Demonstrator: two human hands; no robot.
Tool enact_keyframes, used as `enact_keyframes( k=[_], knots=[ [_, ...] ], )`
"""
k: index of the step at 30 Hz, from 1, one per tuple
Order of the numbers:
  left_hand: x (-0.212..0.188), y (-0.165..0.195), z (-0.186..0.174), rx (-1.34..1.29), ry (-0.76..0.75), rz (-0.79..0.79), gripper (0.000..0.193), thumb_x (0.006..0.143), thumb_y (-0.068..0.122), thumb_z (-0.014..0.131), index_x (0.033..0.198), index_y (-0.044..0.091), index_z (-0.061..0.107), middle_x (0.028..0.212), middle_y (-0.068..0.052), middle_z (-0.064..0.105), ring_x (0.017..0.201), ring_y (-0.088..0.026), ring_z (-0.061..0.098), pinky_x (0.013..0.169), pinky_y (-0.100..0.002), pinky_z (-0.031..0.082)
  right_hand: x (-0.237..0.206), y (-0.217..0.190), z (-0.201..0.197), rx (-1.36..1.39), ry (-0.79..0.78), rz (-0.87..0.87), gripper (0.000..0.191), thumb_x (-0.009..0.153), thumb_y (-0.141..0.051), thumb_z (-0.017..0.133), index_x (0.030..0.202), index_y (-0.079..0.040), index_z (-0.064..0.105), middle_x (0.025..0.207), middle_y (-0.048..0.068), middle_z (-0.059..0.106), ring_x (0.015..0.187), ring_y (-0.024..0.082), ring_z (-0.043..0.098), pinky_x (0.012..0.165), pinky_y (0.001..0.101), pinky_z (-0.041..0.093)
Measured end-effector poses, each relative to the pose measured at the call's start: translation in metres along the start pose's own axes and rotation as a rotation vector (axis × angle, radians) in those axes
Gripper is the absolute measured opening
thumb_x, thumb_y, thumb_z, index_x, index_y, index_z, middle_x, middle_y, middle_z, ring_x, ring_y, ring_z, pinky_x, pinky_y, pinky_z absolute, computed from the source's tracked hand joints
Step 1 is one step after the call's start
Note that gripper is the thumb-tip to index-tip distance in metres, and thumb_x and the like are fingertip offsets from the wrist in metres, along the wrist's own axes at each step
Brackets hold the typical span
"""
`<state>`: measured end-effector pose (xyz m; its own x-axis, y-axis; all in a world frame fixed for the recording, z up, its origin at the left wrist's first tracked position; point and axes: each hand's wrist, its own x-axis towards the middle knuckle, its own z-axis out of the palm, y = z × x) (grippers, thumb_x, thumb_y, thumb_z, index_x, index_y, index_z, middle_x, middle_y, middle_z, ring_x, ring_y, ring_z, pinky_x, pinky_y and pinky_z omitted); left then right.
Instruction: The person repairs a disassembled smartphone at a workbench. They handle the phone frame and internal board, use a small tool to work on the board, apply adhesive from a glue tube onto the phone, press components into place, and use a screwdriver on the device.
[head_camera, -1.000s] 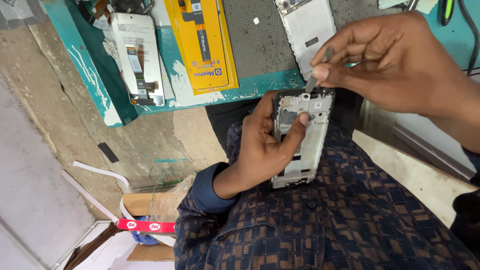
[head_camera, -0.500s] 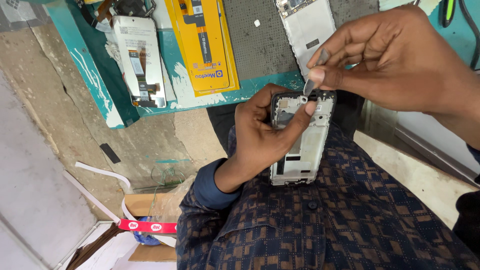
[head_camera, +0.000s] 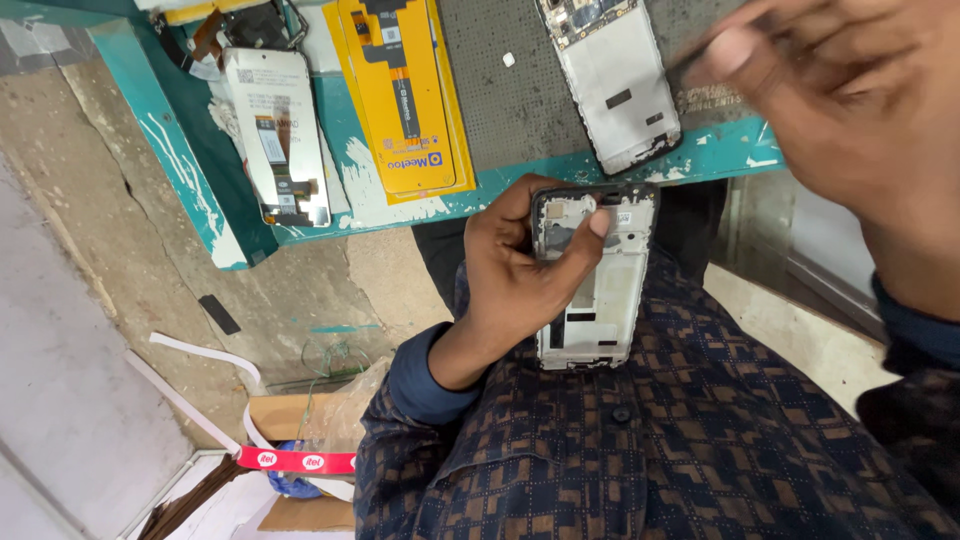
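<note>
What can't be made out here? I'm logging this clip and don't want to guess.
Head view only:
- Right hand: motion-blurred and cut off by the top edge; whether it holds anything cannot be told.
- Phone frame: its left edge is hidden under the left hand.
- Phone parts on the green bench: cut off by the top edge.

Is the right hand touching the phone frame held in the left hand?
No, the right hand is raised clear of the phone frame, which only the left hand grips.
</note>
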<state>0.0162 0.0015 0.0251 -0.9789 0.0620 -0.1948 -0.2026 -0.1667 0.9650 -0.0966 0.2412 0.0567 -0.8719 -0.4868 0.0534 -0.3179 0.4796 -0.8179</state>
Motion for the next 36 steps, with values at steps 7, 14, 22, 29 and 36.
enact_keyframes(
  k=[7, 14, 22, 29, 36],
  knots=[
    [0.004, -0.004, -0.004, -0.003, -0.017, 0.001, 0.016, 0.100, 0.009, 0.077, 0.103, -0.001, 0.065, 0.083, 0.001, 0.069, 0.067, 0.002, 0.057, 0.062, -0.018, 0.043, -0.028, 0.068, 0.021, -0.818, 0.236, -0.215, 0.022, 0.095, 0.008, 0.068, 0.116, 0.001, 0.070, 0.108, 0.010, 0.061, 0.106, 0.028, 0.056, 0.091, 0.0387, 0.043],
    [0.005, -0.005, 0.002, -0.011, 0.024, -0.021, 0.017, 0.099, 0.008, 0.077, 0.107, -0.003, 0.066, 0.089, -0.001, 0.071, 0.078, 0.000, 0.060, 0.066, -0.018, 0.046, -0.036, 0.025, 0.013, -0.883, 0.250, -0.184, 0.026, 0.094, 0.005, 0.077, 0.120, 0.000, 0.078, 0.108, 0.012, 0.069, 0.101, 0.026, 0.057, 0.083, 0.0391, 0.042],
    [0.010, -0.004, 0.009, 0.029, 0.049, 0.032, 0.020, 0.101, 0.006, 0.075, 0.116, -0.004, 0.064, 0.095, -0.004, 0.073, 0.086, -0.002, 0.064, 0.078, -0.020, 0.052, -0.021, -0.053, 0.051, -0.262, 0.209, -0.268, 0.026, 0.080, -0.016, 0.089, 0.099, -0.002, 0.079, 0.090, 0.012, 0.069, 0.089, 0.025, 0.060, 0.072, 0.0390, 0.048],
    [-0.002, 0.008, 0.006, 0.060, 0.000, 0.015, 0.028, 0.100, 0.002, 0.072, 0.125, -0.004, 0.060, 0.098, -0.006, 0.073, 0.090, -0.003, 0.067, 0.074, -0.019, 0.054, -0.020, -0.059, 0.056, -0.195, 0.190, -0.129, 0.021, 0.090, -0.014, 0.092, 0.103, -0.003, 0.079, 0.096, 0.008, 0.071, 0.092, 0.022, 0.058, 0.076, 0.0367, 0.046],
    [-0.007, 0.012, 0.009, 0.149, 0.002, 0.125, 0.030, 0.101, 0.001, 0.074, 0.127, -0.004, 0.060, 0.097, -0.008, 0.075, 0.086, -0.002, 0.069, 0.070, -0.017, 0.055, -0.032, -0.057, 0.061, -0.163, 0.222, -0.104, 0.020, 0.091, -0.011, 0.091, 0.101, -0.004, 0.076, 0.097, 0.008, 0.071, 0.093, 0.020, 0.061, 0.072, 0.0318, 0.046]
  ],
)
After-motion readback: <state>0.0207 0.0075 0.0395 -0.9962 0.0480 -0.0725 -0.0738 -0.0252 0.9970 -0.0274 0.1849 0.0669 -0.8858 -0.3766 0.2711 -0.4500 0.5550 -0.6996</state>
